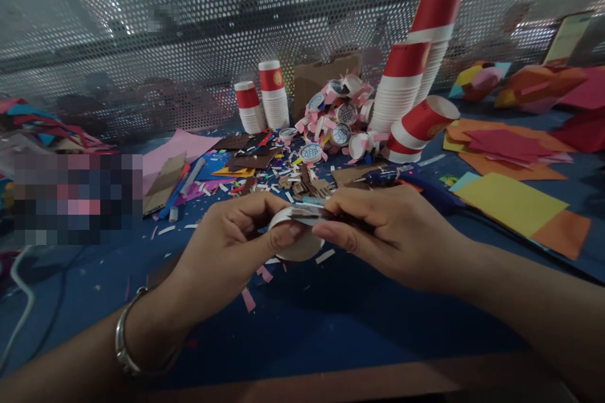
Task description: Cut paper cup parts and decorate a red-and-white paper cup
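Observation:
My left hand (236, 233) grips a small round white piece of a paper cup (300, 250), thumb on its near side. Its open edge faces up and its wall looks short. From the other side, my right hand (378, 227) is closed in a pinch at the cup piece's rim. Between its thumb and fingers runs a thin, flat, greyish thing (305, 213), with a bit of teal behind it. What that thing is, I cannot make out. Paper scraps lie on the blue table (302, 340) beneath both hands.
Behind stand stacked red-and-white paper cups (399, 85) and a heap of cut cup bottoms (341, 133) with pink tabs. A blue glue gun (425, 186) lies right, its cable running past coloured paper sheets (513, 201). Pens (177, 189) lie left. Perforated metal mesh (198, 44) closes the back.

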Demonstrator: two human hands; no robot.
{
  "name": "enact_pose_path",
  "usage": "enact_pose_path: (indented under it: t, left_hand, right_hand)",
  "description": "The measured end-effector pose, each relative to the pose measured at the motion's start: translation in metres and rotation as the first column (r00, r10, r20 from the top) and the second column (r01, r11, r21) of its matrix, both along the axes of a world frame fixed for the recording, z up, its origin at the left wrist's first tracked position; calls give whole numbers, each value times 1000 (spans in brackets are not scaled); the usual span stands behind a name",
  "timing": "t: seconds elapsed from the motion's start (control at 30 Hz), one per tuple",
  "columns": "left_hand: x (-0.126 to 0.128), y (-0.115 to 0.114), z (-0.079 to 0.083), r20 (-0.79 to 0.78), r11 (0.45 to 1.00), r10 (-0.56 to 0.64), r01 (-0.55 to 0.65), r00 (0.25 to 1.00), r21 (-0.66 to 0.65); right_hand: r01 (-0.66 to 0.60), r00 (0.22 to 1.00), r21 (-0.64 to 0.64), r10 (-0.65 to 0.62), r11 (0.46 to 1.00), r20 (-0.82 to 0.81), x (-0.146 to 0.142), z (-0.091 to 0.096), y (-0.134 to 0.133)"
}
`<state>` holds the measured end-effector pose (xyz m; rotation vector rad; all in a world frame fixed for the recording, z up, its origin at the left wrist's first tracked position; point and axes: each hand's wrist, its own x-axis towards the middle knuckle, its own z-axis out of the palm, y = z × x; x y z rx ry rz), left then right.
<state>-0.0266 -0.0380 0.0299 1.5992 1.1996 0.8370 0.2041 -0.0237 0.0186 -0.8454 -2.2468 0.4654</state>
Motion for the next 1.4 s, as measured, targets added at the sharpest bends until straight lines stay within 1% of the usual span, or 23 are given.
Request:
enact_pose_path:
  t: [0.1, 0.27, 0.37, 0.57, 0.67, 0.77, 0.97, 1.17, 1.4]
  left_hand:
    - [0, 0, -2, 16, 1000, -13, 13, 1000, -14]
    - [3, -2, -2, -34, 1000, -7, 7, 999, 17]
    - [3, -3, -2, -38, 1000, -14, 14, 999, 17]
    - [0, -1, -6, 29, 999, -34, 35, 999, -36]
    - [0, 0, -7, 62, 999, -39, 41, 997, -32]
    - [1, 0, -6, 52, 999, -34, 36, 998, -20]
    - [-1, 1, -2, -40, 998, -61, 59, 997, -29]
    - [-3, 4, 3, -16, 993, -111, 110, 994, -44]
    - [-3, 4, 4, -18, 994, -97, 96, 995, -51]
  right_hand:
    - [17, 1000, -24, -17, 1000, 20, 0, 0, 0]
    - [28, 999, -37, -26, 999, 39, -1, -3, 0]
    - [39, 997, -35, -37, 999, 64, -1, -3, 0]
    - [56, 996, -60, -52, 997, 67, -1, -2, -3]
    - [57, 997, -69, -53, 996, 53, 0, -2, -3]
    - [48, 998, -71, -45, 996, 44, -1, -2, -2]
    - [44, 997, -56, -40, 997, 67, -2, -2, -2]
    - [41, 997, -51, -38, 998, 72, -3, -3, -2]
    - [45, 997, -45, -42, 998, 72, -4, -3, -3]
